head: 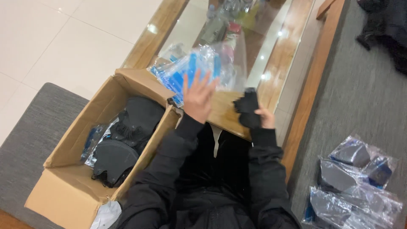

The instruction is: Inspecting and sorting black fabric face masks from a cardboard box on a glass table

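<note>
At the top centre of the frame, the items on the glass table [277, 55] blur together behind a clear plastic bag [231, 59] and cannot be told apart. The cardboard box [68, 199] is cut by the bottom edge at lower left. The right hand [266, 118] is mostly hidden behind black fabric [248, 110]. The bagged items [354, 186] at lower right run off the frame.

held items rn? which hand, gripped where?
Right hand holds a black fabric piece, gripped at its lower end. Left hand lies spread on the blue-and-clear plastic bags; a grip there cannot be told.
</note>
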